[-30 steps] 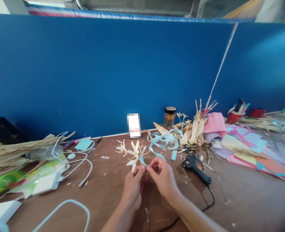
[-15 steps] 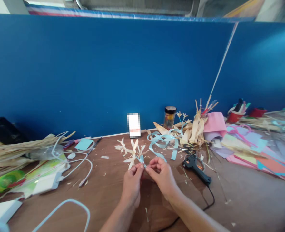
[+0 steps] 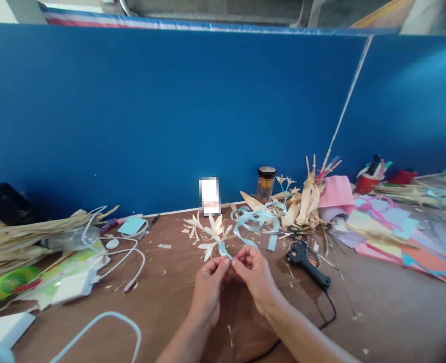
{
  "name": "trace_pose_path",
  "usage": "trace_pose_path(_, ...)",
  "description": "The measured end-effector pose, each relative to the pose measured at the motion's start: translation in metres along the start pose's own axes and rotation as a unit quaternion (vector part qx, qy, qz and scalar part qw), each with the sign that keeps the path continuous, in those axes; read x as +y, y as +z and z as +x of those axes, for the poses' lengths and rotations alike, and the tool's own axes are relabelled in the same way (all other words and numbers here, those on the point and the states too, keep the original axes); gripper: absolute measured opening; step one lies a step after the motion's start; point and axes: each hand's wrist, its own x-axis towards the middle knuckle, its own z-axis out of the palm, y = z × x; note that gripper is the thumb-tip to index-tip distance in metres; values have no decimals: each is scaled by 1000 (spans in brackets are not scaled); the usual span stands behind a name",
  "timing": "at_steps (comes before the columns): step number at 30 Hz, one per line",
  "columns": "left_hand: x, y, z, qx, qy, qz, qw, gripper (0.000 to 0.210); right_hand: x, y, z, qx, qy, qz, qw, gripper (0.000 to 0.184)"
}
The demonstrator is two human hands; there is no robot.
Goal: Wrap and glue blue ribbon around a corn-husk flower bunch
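Observation:
My left hand pinches the light blue wrapped stem of a flower spray made of dried husk. Its pale, pointed petals fan out away from me, above the table. Close beside it, my right hand is closed in a pinch at the lower end of the same stem, fingertips nearly touching those of the left. The very end of the stem is hidden by the fingers. Loops of light blue ribbon lie just beyond my right hand.
A black glue gun lies right of my hands, its cord running toward me. Behind it are scissors, a husk bundle and a dark-lidded jar. Coloured paper covers the right; white cables lie left. A blue partition stands behind.
The flower spray has turned in my fingers, so its petals sit at a different angle and slightly further right. Both hands keep their pinch and have shifted only a little.

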Motion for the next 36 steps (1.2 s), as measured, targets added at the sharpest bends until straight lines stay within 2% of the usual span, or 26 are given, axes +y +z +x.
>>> trace_pose_path(7,-1,0,0,-19,23,23,999,18,1,1,-2,-7,14,17,1000,23)
trace_pose_path(11,-2,1,-1,-35,25,3,999,17,2,3,-3,-13,27,44,999,24)
trace_pose_path(17,1,4,-3,-23,-27,-24,999,25,3,1,-1,20,-13,7,1000,22)
trace_pose_path(21,1,2,-2,4,-21,-19,1000,25,3,-2,-1,13,-42,-39,998,22)
trace_pose_path(26,-5,-3,2,-21,1,7,1000,22,2,-1,-2,4,-64,-83,994,20)
trace_pose_path(31,-5,-4,1,-32,10,14,999,22,4,1,-4,-13,-41,-34,998,20)
trace_pose_path(36,4,4,-5,-34,-24,-25,999,21,4,3,-4,12,-2,17,1000,24)
